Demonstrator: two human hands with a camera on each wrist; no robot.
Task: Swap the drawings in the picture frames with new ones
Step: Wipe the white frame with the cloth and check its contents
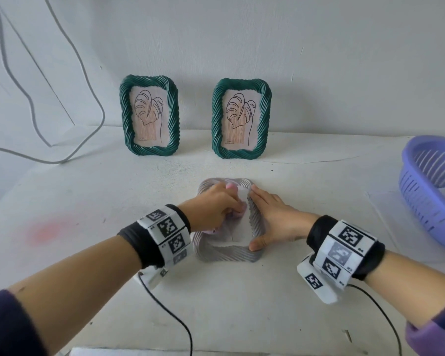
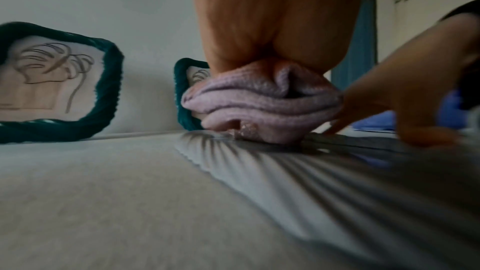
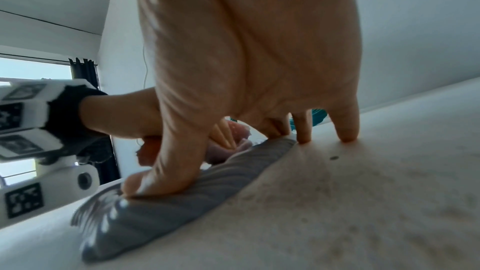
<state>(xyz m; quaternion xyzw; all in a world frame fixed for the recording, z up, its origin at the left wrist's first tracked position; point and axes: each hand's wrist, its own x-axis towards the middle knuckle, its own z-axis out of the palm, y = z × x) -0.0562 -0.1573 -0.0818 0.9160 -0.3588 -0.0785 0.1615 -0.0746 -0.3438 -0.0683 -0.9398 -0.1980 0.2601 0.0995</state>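
A grey ribbed picture frame lies flat on the white table in front of me. My left hand grips a bunched pink cloth and presses it onto the frame's middle. The left wrist view shows the cloth wadded under curled fingers on the grey frame. My right hand rests with straight fingers along the frame's right side, thumb on its near right corner. In the right wrist view the thumb presses the grey frame. Two green frames with leaf drawings stand at the back.
A purple slotted basket sits at the table's right edge. Grey cables hang along the wall at the left and trail onto the table. Thin black wires run from my wrist cameras toward the near edge.
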